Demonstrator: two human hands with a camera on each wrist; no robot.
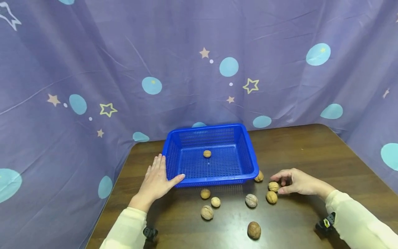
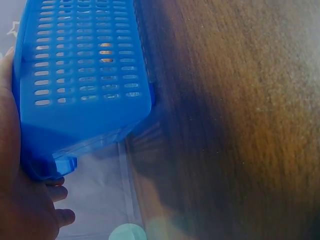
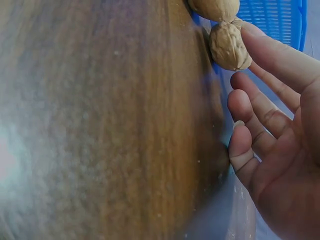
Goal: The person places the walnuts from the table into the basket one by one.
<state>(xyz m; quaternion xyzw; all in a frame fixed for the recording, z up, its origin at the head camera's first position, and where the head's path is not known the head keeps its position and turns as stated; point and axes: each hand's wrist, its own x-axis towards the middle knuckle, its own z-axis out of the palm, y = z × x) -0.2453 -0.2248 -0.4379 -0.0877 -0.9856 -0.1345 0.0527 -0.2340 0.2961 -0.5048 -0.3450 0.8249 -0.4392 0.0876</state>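
Observation:
My left hand (image 1: 155,181) rests on the near left corner of a blue plastic basket (image 1: 214,179), fingers straight along its side and thumb over the front rim. One walnut (image 1: 207,154) lies inside the basket. At the right, my right hand (image 1: 298,182) is spread around a walnut (image 1: 273,186) on the table, thumb and index finger on either side. The right wrist view shows the thumb by that walnut (image 3: 230,47), the other fingers loosely bent. Another walnut (image 1: 272,197) lies right beside it.
On the brown table (image 1: 298,148) lie more walnuts: a greyish one (image 1: 251,200), a dark one (image 1: 254,230), one by the basket's right corner (image 1: 259,176), and several in front of the basket (image 1: 207,212). A purple curtain (image 1: 186,69) hangs behind.

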